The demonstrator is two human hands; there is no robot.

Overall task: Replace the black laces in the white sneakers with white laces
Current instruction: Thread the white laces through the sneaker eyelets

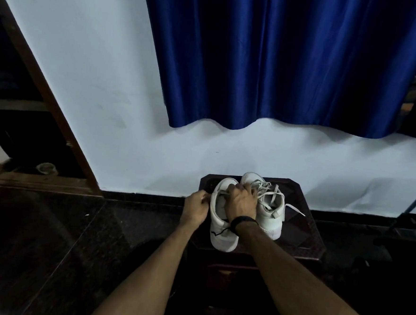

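Note:
Two white sneakers stand side by side on a small dark wooden table (302,240). The right sneaker (271,211) carries white laces, with one loose end (295,209) trailing to the right. The left sneaker (221,237) has a piece of black lace (217,232) lying across its heel end. My left hand (196,209) pinches a white lace (212,194) at that shoe's left side. My right hand (242,200) grips the left sneaker over its tongue, hiding the eyelets. A black band sits on my right wrist.
The table stands against a white wall (105,125), under a blue curtain (282,64). Dark polished floor (48,244) spreads to the left. A wooden door frame (48,97) runs down the left side. A dark metal leg (412,208) slants at the far right.

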